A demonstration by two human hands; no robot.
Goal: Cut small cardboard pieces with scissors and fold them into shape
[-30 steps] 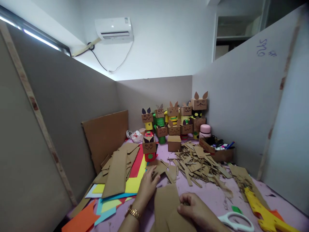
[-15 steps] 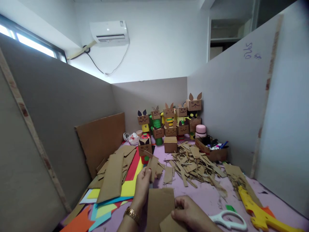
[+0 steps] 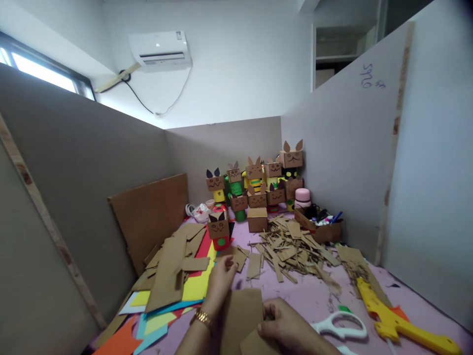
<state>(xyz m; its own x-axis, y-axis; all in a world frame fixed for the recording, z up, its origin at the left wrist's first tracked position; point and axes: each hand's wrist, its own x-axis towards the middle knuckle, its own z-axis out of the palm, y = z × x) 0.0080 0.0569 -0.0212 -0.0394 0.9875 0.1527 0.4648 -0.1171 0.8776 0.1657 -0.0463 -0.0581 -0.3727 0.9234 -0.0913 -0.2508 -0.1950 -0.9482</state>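
Observation:
My left hand (image 3: 219,285) lies low over the near table, fingers loosely bent with nothing in them, its tips close to some small cardboard offcuts (image 3: 238,256). My right hand (image 3: 286,329) is curled on the right edge of a brown cardboard sheet (image 3: 242,310) that lies flat between both hands. A small cardboard rectangle (image 3: 194,264) rests across the stack of cardboard strips (image 3: 168,273) just left of my left hand. A gold bracelet (image 3: 202,318) is on my left wrist.
White scissors (image 3: 340,325) and a yellow glue gun (image 3: 391,320) lie at the right. A heap of cardboard scraps (image 3: 291,249), a box of pens (image 3: 320,224) and several cardboard figures (image 3: 254,187) stand farther back. Coloured paper (image 3: 162,320) spreads at the left. Partition walls close three sides.
My left hand picked up a small cardboard piece, lifted it, then let it go onto the stack at the left and came back down. The right hand kept its grip.

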